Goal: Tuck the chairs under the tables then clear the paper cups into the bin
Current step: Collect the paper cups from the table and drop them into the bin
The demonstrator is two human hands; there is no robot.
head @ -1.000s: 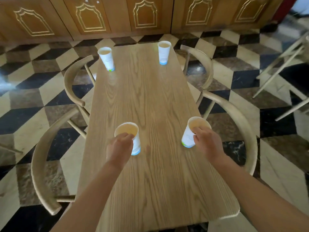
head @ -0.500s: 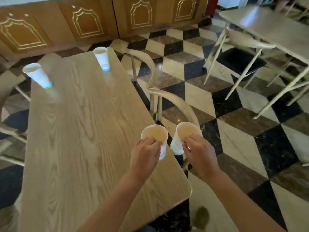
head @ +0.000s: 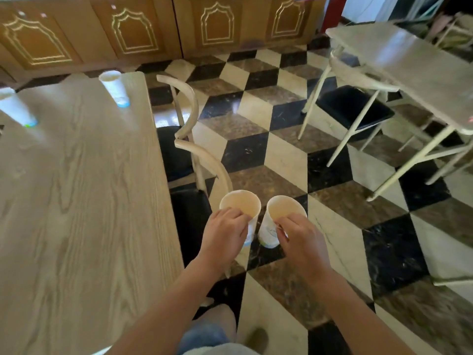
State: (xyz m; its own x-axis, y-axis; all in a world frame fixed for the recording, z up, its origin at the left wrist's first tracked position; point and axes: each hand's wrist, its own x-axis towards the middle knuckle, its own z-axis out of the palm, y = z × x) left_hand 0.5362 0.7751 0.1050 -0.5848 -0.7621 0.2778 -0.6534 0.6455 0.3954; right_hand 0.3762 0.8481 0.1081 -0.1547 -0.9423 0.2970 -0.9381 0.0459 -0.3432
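Observation:
My left hand (head: 223,233) grips a white paper cup (head: 242,204) by its rim. Beside it my right hand (head: 299,238) holds a second paper cup (head: 277,210) the same way. Both cups hang over the floor, just off the right edge of the wooden table (head: 76,201). Two more paper cups stay on the table's far end: one with a blue base (head: 114,87) and one with a green base (head: 14,107) at the left frame edge. Two curved-back chairs (head: 190,103) (head: 204,162) stand tucked along the table's right side. No bin is in view.
A second table (head: 422,65) stands at the right with a black-seated chair (head: 353,106) under it. Wooden cabinets (head: 153,29) line the far wall. Checkered tile floor (head: 281,139) lies open between the two tables. My knee and foot show at the bottom.
Both hands lifted their cups off the table and carried them right, past its edge, coming close together. The view turned right, bringing the second table into sight.

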